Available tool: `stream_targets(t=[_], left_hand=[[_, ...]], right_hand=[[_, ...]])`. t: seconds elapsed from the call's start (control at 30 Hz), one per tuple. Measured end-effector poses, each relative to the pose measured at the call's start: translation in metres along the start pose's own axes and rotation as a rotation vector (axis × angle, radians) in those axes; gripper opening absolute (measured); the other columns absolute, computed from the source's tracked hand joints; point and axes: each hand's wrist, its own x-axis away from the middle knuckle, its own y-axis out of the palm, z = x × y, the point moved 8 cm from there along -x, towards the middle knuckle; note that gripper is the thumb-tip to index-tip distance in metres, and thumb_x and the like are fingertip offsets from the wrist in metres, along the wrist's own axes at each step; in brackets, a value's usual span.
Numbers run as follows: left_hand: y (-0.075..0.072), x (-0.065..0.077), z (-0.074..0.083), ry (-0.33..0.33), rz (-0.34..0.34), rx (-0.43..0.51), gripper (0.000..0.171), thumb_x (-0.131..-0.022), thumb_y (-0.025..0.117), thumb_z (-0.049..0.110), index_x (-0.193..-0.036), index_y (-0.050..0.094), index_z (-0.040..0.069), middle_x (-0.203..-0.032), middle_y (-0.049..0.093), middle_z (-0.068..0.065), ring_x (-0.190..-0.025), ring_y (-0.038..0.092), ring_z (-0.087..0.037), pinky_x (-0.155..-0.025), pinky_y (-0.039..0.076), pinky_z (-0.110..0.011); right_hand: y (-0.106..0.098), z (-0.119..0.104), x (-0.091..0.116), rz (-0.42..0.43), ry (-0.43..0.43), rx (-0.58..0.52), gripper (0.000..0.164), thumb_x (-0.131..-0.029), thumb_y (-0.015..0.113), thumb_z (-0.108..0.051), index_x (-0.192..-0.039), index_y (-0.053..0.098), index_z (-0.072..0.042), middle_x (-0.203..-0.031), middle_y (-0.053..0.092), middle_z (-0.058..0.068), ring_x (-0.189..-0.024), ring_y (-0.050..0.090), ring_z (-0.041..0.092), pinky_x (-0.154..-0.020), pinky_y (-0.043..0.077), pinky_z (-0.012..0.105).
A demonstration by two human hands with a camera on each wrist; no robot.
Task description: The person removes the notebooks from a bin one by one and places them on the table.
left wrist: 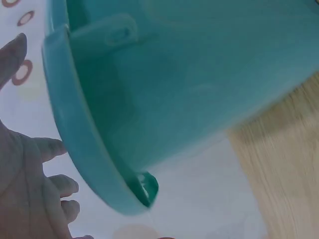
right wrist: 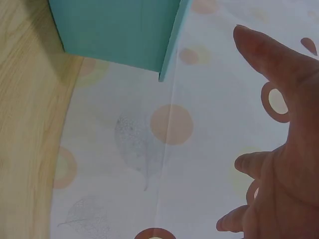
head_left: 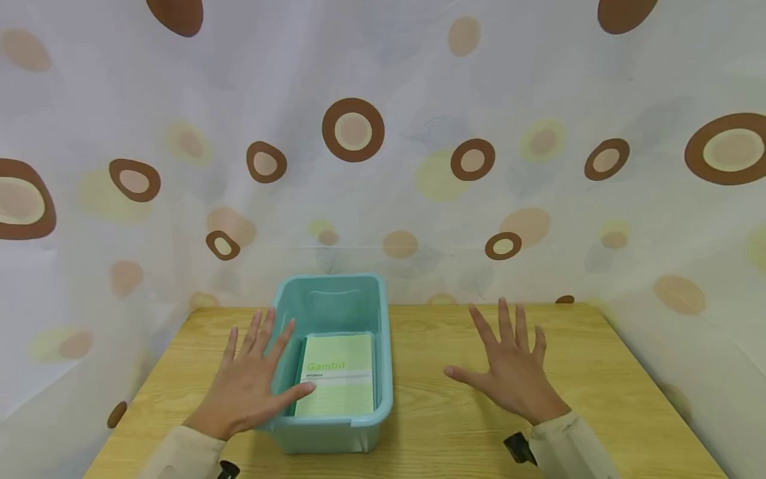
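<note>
A teal plastic bin [head_left: 387, 359] stands left of centre on the wooden table, with a pale green notebook [head_left: 344, 392] marked "Gambit" lying inside it. My left hand [head_left: 245, 386] hovers over the bin's left side with fingers spread, its thumb in front of the notebook in the head view. In the left wrist view the fingers are beside the bin's rim [left wrist: 82, 129]; whether they touch it I cannot tell. To the right of the bin, above the table, my right hand [head_left: 514, 372] is held with spread fingers and nothing in it. Bin wall [right wrist: 114, 30] shows in the right wrist view.
The wooden table [head_left: 443, 412] runs back to a white patterned curtain [head_left: 407, 199], which also encloses both sides. Black straps [head_left: 519, 448] show at the wrists, below light sleeves.
</note>
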Motion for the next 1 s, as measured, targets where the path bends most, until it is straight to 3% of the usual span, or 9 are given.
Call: stream_targets(t=[0.37,0.7,1.0], left_hand=[[0.006,0.002,-0.027,0.079,-0.006,-0.020,0.099,-0.083,0.055,0.066,-0.151,0.027,0.001,-0.158,0.010,-0.024,-0.146,0.005,-0.038,-0.117,-0.001,-0.049],[0.017,0.003,-0.043,0.057,-0.093,0.050,0.102,-0.083,0.058,0.063,-0.150,0.023,-0.006,-0.158,0.010,-0.025,-0.144,0.009,-0.043,-0.116,0.009,-0.053],[0.024,0.002,-0.048,0.066,-0.120,0.071,0.103,-0.083,0.061,0.059,-0.149,0.021,-0.009,-0.156,0.015,-0.026,-0.143,0.014,-0.043,-0.113,0.015,-0.057]], right_hand=[[-0.005,-0.026,-0.017,0.023,-0.064,0.003,0.102,-0.077,0.058,-0.071,-0.156,0.017,-0.020,-0.158,-0.003,0.027,-0.143,-0.014,0.045,-0.103,-0.004,0.073],[-0.008,-0.062,-0.045,0.034,-0.150,0.013,0.102,-0.077,0.062,-0.068,-0.156,0.019,-0.020,-0.159,-0.002,0.023,-0.145,-0.012,0.042,-0.106,-0.004,0.070],[0.002,-0.094,-0.073,-0.007,-0.202,0.012,0.104,-0.076,0.063,-0.068,-0.156,0.016,-0.022,-0.159,-0.002,0.022,-0.145,-0.010,0.041,-0.108,-0.002,0.068]])
